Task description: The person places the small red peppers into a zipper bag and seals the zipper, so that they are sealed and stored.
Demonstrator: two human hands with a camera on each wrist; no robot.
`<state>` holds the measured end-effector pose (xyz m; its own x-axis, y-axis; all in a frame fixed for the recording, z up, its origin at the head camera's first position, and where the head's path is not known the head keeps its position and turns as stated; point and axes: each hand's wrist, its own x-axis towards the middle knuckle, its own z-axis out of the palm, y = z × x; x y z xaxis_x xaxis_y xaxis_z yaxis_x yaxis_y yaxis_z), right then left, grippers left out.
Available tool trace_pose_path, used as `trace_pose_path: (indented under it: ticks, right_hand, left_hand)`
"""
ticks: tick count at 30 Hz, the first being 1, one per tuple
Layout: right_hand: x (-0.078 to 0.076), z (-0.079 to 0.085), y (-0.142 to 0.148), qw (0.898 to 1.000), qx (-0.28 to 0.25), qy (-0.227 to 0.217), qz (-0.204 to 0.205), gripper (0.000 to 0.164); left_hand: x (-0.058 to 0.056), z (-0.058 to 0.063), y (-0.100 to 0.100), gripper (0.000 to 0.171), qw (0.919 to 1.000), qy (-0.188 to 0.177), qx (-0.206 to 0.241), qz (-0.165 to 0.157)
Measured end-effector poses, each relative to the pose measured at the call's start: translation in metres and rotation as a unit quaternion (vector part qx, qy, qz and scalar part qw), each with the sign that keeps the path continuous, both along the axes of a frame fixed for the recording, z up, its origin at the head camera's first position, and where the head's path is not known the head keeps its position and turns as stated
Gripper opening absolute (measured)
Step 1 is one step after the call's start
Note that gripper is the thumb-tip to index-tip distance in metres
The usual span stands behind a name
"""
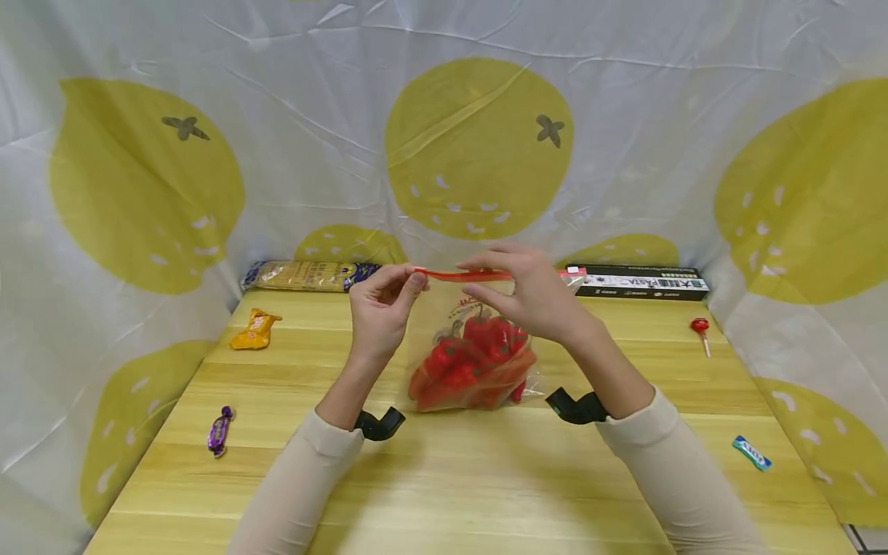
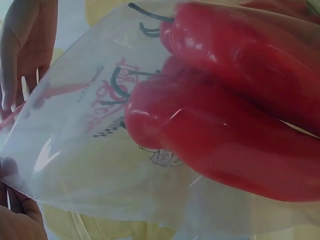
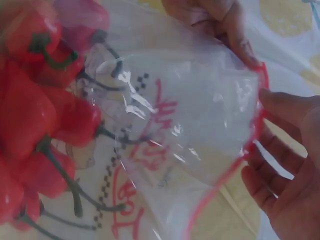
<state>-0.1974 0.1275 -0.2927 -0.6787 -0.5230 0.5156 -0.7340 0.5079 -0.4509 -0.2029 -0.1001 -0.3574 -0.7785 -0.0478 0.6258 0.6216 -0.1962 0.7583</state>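
A clear zip bag (image 1: pixel 432 327) with a red strip along its mouth stands upright over the table, its base low near the tabletop. Several red peppers (image 1: pixel 475 362) with green stems fill its lower part. My left hand (image 1: pixel 383 308) pinches the left end of the red strip (image 3: pixel 259 112) between thumb and fingers. Further along the strip is my right hand (image 1: pixel 530 293), thumb on the near side and fingers behind, gripping the edge. The left wrist view shows peppers (image 2: pixel 215 130) close up through the plastic, with both hands at its left border.
Along the back lie a long yellow and blue packet (image 1: pixel 305 276) and a black-and-white pasta box (image 1: pixel 645 283). An orange-wrapped sweet (image 1: pixel 256 330) and a purple one (image 1: pixel 220 432) lie left; a red lollipop (image 1: pixel 701 327) and a blue-white sweet (image 1: pixel 751 453) lie right. Lemon-print cloth surrounds the table.
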Motion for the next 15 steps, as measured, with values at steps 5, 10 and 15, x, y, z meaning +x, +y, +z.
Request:
trace_pose_path:
  ticks: [5, 10, 15]
  right_hand:
    - [-0.005, -0.005, -0.012, 0.999, -0.038, 0.011, 0.006, 0.012]
    - [-0.003, -0.005, -0.008, 0.999, -0.051, -0.014, 0.008, 0.009]
    - [0.003, -0.003, 0.001, 0.998, -0.06, -0.011, -0.012, 0.009]
  left_hand:
    - [0.002, -0.004, -0.006, 0.013, 0.9995, -0.028, -0.015, -0.009]
    - [0.006, -0.029, -0.026, 0.032, 0.9947, -0.091, -0.03, -0.039]
    - [0.014, -0.077, -0.053, 0.04, 0.9755, -0.176, -0.1, -0.087]
